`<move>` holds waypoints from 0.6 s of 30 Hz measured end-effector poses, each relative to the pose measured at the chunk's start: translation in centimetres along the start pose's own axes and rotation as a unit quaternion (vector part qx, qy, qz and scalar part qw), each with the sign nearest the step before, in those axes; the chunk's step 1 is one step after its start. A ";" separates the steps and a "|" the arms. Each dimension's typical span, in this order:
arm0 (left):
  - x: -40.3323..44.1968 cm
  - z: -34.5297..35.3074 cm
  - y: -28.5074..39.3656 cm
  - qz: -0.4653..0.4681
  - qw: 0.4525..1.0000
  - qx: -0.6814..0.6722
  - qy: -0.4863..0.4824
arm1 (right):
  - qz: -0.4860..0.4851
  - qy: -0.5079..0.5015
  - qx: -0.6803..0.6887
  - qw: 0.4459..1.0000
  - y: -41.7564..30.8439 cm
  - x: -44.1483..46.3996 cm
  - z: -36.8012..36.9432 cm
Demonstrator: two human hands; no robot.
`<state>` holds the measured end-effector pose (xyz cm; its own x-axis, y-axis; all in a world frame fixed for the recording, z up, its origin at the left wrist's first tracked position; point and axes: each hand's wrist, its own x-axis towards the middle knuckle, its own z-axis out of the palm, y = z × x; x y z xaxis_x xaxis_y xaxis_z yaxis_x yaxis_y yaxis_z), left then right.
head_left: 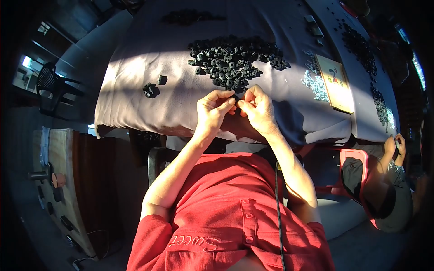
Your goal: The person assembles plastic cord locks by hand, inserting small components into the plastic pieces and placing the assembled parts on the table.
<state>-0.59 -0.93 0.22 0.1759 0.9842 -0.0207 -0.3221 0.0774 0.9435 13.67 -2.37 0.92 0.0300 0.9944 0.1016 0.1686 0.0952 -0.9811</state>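
My left hand (213, 109) and my right hand (258, 109) meet over the near edge of the cloth-covered table. Between their pinched fingertips sits a small black piece (235, 96), mostly covered by the fingers. Just beyond the hands lies a large heap of small black ridged pieces (230, 58), which look like plastic or rubber parts. Off to the left, a few black pieces (151, 90) rest apart from the heap.
A pale cloth (131, 106) covers the table. To the right are a flat board with a picture (335, 86) and a scatter of small light bits (316, 83). Another person's hands (395, 149) are at the far right. A black chair (52, 86) stands left.
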 end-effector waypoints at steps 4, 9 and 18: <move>0.4 0.0 0.1 -0.022 0.999 -0.026 0.006 | -0.011 0.001 0.024 1.000 0.4 0.2 0.3; 0.9 -0.7 0.6 -0.057 0.992 -0.111 -0.010 | -0.043 -0.046 0.055 0.996 1.0 0.3 0.1; 1.3 -1.5 0.6 -0.103 0.983 -0.134 -0.069 | -0.143 -0.062 -0.132 0.979 -1.0 0.0 -0.4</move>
<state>-1.96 0.59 0.30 0.3824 0.9134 -0.1394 -0.4972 0.3306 0.8022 13.94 -2.46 1.97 -0.1730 0.9280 0.3300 0.4011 0.3724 -0.8369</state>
